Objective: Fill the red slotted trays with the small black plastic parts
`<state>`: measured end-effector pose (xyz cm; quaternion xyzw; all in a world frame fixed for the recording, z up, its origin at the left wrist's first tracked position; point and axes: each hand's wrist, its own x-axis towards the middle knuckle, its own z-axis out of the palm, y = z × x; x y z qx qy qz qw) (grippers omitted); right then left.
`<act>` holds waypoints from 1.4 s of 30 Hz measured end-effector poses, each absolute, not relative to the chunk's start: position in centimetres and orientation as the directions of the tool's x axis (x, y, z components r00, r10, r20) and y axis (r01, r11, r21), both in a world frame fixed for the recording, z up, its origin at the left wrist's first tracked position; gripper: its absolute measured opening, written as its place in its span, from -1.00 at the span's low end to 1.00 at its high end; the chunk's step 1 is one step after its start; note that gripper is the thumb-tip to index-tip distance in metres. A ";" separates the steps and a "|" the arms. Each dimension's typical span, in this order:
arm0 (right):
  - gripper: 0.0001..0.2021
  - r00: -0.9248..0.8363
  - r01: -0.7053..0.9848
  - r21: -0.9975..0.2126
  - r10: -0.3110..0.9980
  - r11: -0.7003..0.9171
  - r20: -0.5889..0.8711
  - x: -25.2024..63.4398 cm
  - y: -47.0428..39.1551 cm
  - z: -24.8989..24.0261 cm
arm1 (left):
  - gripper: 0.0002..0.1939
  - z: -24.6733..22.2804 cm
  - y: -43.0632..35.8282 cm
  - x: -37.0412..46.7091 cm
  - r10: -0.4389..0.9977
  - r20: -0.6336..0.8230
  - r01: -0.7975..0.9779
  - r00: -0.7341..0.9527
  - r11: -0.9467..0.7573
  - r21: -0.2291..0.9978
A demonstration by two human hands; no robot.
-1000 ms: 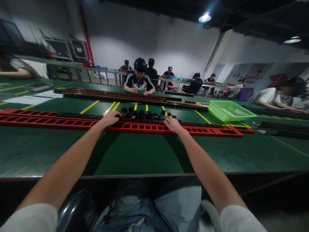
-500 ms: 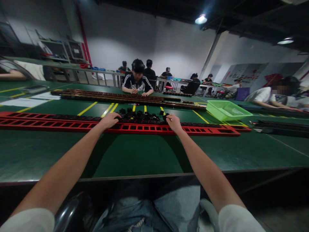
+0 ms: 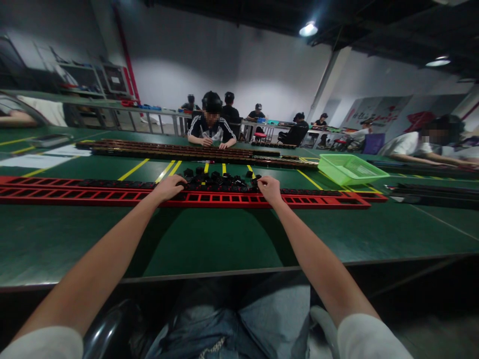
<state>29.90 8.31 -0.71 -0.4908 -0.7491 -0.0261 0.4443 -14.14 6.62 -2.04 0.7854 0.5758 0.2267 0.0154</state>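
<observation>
Two long red slotted frames (image 3: 209, 198) lie side by side across the green table, with small black blocks seated in the slots of the far one. A loose pile of small black blocks (image 3: 216, 177) sits on and behind the frames, between my hands. My left hand (image 3: 169, 188) rests over the frames at the pile's left side, fingers curled and closed at a small black block, partly hidden. At the right end of the pile, my right hand (image 3: 270, 189) pinches another small black block (image 3: 255, 182) between thumb and fingers.
A green plastic basket (image 3: 350, 172) stands to the right behind the frames. Long dark strips (image 3: 168, 151) lie farther back, before a seated co-worker (image 3: 212, 124). Paper sheets (image 3: 35, 160) are at left; more dark strips (image 3: 434, 195) lie at right.
My head view has shifted slightly. Both hands stay at almost the same places by the pile, with only small finger movement in the right hand.
</observation>
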 end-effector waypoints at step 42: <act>-0.90 -0.471 0.599 -0.386 0.698 0.702 0.539 24.7 4.7 0.1 | -0.49 -2.9 7.2 -14.6 0.908 0.337 0.889 0.249 -0.352 0.293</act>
